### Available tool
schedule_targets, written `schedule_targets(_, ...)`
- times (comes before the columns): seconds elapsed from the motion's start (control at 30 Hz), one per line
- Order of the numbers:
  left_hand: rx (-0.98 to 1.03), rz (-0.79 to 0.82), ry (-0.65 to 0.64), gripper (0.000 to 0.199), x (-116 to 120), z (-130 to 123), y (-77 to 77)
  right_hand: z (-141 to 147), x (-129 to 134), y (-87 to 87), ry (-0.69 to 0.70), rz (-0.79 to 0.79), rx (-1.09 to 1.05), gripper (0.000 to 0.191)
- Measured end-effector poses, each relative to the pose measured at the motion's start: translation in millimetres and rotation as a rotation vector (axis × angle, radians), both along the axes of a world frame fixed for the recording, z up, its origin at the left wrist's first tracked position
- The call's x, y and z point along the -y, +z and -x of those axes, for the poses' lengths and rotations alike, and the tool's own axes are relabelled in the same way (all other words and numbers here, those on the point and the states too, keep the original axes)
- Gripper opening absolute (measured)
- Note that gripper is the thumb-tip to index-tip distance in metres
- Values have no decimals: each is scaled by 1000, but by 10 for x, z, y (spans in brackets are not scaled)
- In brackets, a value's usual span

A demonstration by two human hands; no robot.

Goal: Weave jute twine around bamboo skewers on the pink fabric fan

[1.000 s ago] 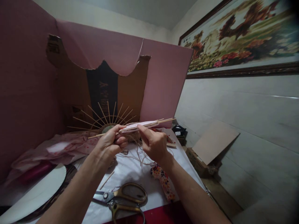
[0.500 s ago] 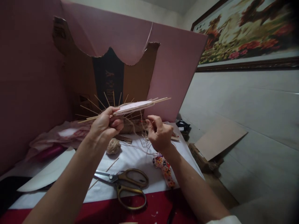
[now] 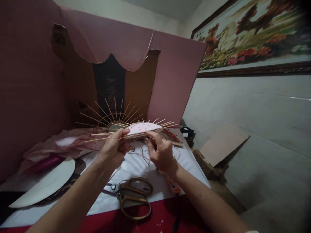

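Note:
My left hand (image 3: 114,145) is closed on the left edge of a disc (image 3: 143,128) covered in pale spotted fabric, with thin wooden sticks fanning out from it and twine along its rim. The disc is tilted, seen nearly edge-on. At its near edge my right hand (image 3: 161,152) is closed, thumb and forefinger pinched on twine at the rim; the pinched strand itself is mostly hidden. Loose twine (image 3: 143,155) trails on the white cloth below. Large scissors (image 3: 132,195) with bronze-coloured handles lie nearer me. A thin stick (image 3: 115,173) rests beside the blades.
Behind the disc, another fan of sticks (image 3: 115,105) stands before a cut cardboard piece (image 3: 138,84) and pink panels (image 3: 175,77). Left are crumpled pink fabric (image 3: 70,139) and a white half-round piece (image 3: 48,184). A flower-patterned item (image 3: 173,187) lies under my right forearm.
The disc has come lower and tipped so its spotted top shows more. My right hand has moved up against its near edge. The twine ball is now hidden behind my left hand and forearm.

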State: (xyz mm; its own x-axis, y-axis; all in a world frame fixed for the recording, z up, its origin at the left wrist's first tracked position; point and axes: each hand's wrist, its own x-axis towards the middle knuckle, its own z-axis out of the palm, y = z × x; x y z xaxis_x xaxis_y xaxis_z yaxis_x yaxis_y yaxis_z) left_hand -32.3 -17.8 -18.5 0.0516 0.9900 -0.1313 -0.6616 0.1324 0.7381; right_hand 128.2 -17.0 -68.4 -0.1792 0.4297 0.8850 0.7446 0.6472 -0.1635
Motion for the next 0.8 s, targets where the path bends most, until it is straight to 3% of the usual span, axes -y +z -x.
schedule_targets(0.17, -1, 61, -8, 32, 96, -2, -139, -39, 115, -196, -7, -32, 88, 23)
schedule_targets(0.53, -7, 152, -10, 30, 219, -21, -417, -48, 171, -367, -6, -140, 222, 23)
schedule_targets(0.8, 28, 186, -28, 29, 215, -49, -470, -68, 130, -435, -7, -188, 303, 18)
